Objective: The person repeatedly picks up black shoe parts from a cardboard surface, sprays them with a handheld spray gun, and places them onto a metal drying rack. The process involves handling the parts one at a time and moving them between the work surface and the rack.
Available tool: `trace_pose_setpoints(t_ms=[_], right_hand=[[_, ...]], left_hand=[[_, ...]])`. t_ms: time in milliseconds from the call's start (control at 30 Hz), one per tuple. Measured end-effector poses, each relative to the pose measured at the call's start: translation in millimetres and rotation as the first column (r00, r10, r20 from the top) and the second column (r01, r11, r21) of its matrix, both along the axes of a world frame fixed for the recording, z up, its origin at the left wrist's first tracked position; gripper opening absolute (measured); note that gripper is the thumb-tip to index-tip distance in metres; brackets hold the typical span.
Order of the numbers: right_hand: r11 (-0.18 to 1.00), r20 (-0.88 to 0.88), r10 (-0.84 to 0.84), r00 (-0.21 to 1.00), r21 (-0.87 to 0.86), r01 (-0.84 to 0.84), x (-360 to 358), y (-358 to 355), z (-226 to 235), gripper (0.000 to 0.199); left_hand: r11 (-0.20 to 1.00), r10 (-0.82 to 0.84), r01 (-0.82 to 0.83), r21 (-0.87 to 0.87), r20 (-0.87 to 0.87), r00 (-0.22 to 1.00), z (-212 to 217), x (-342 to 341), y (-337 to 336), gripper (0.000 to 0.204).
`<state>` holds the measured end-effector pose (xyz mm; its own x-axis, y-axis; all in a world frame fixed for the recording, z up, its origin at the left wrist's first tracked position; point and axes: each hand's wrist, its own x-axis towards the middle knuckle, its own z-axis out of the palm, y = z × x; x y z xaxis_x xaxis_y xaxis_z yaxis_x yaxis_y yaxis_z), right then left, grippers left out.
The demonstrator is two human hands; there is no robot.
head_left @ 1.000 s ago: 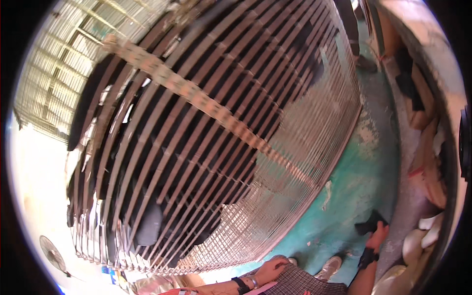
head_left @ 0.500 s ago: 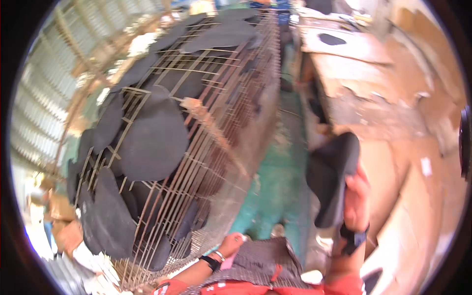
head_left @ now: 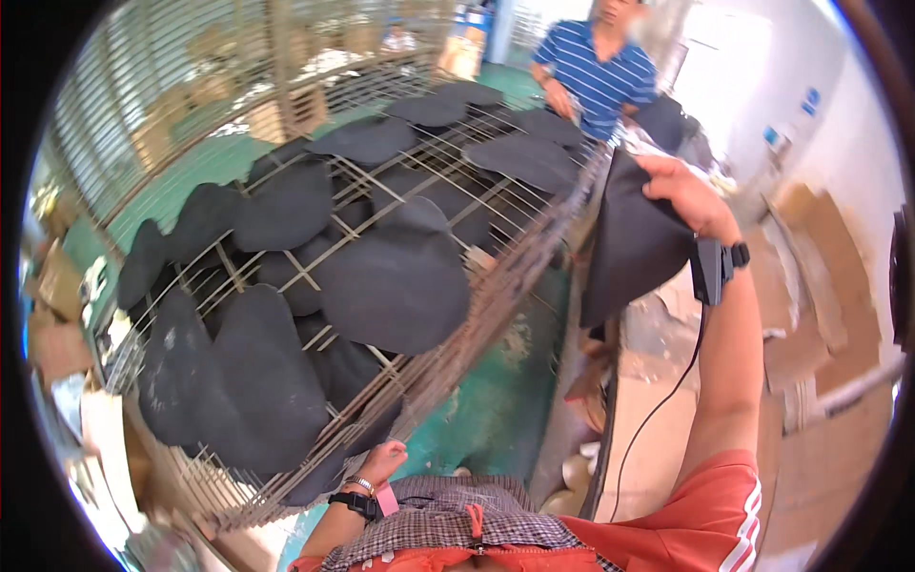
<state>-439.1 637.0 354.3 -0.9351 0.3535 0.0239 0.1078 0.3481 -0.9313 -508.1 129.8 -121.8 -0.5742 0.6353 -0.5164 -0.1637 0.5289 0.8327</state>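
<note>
Black felt-like pieces cover the wire rack (head_left: 496,286); my right hand (head_left: 691,195) is clamped on one dark piece (head_left: 634,243) just right of it; my left hand (head_left: 381,462) grips its near edge; laying it on a bare spot seems next.

A green painted floor (head_left: 496,410) (worn pale in patches) runs under the work area and on toward the far end of the room. A long barred window wall (head_left: 124,105) on the left lets in bright daylight. On the right, a pale wall (head_left: 839,124) stands behind flattened brown cardboard (head_left: 810,315). A person in a blue striped shirt (head_left: 600,76) stands at the far end.
</note>
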Motion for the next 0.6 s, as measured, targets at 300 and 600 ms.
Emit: trace_pose_setpoints(t_ms=[300,600], right_hand=[[0.216,-0.348,0.539,0.767,0.937,0.273,-180.8,-63.1,-4.2,0.031],[0.458,-0.407,0.313,0.858,0.856,0.239,-130.8,-56.5,-171.3,0.039]], left_hand=[[0.870,0.490,-0.493,-0.032,-0.062,0.869,-26.7,26.5,-46.7,0.025],[0.857,0.468,-0.473,-0.205,-0.076,0.880,15.9,37.7,-47.1,0.022]])
